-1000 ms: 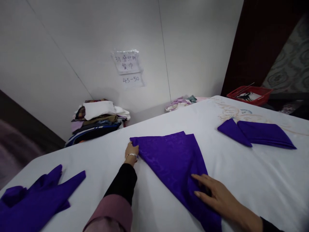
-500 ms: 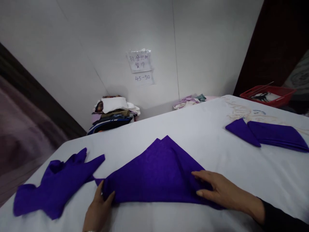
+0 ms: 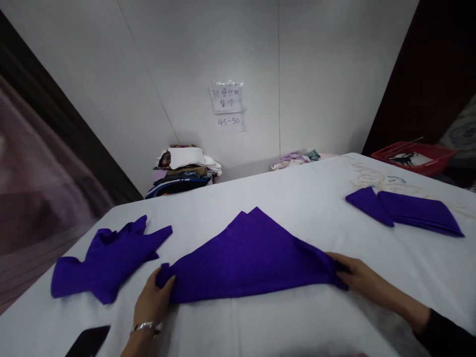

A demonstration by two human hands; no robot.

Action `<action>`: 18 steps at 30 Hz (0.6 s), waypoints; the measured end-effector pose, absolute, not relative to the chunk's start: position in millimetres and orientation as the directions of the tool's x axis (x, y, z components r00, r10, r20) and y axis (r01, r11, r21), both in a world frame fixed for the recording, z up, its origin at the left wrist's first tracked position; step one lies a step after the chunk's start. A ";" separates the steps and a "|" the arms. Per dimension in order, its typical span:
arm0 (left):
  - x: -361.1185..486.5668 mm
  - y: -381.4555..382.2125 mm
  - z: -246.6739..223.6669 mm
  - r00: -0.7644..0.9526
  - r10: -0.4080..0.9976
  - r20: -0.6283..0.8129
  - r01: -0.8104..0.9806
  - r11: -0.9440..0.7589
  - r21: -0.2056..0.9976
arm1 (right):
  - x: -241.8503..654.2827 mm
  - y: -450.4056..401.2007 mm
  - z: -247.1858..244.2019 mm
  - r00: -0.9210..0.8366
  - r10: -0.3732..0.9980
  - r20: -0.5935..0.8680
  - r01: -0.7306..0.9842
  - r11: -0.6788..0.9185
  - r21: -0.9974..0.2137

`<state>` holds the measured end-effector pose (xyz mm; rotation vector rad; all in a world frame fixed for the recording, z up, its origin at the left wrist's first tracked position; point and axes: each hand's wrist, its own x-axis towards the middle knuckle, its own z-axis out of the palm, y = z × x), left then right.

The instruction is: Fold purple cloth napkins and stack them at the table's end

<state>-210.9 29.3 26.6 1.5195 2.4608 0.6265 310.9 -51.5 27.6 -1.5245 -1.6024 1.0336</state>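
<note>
A purple cloth napkin [image 3: 241, 258], folded into a wide triangle with two offset peaks at the far side, lies in front of me. My left hand [image 3: 153, 297], with a bracelet at the wrist, is closed on its left corner, thumb on top. The right corner is gripped by my right hand [image 3: 351, 273], its fingers partly hidden by the cloth. That corner looks bunched and slightly raised. Beside my left hand lies a crumpled purple cloth [image 3: 107, 263].
White cloth covers the table [image 3: 282, 317]. Folded purple napkins [image 3: 420, 210] lie at the right, near a red basket [image 3: 431, 166]. A clothes stack [image 3: 182, 173] stands by the wall, below a paper sign [image 3: 227, 98]. A dark flat object [image 3: 89, 341] lies at the near left.
My right hand has moved outward to the right and taken hold of the right corner. My left hand keeps its corner. The view has shifted, bringing the dark object into sight.
</note>
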 end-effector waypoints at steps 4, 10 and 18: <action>-185.0 19.7 27.5 -0.308 0.948 -0.075 0.807 0.302 0.507 | 370.7 -21.8 28.1 0.213 0.977 0.002 0.462 -0.099 -0.881; -160.2 -13.0 29.8 -0.102 0.981 -0.166 0.856 0.172 0.488 | 435.6 -7.6 23.1 0.319 0.934 0.162 0.874 -0.224 -0.432; -187.1 -26.0 50.6 -0.252 0.954 -0.164 0.901 0.293 0.320 | 424.8 -1.8 34.3 0.223 0.974 0.042 0.967 -0.226 0.115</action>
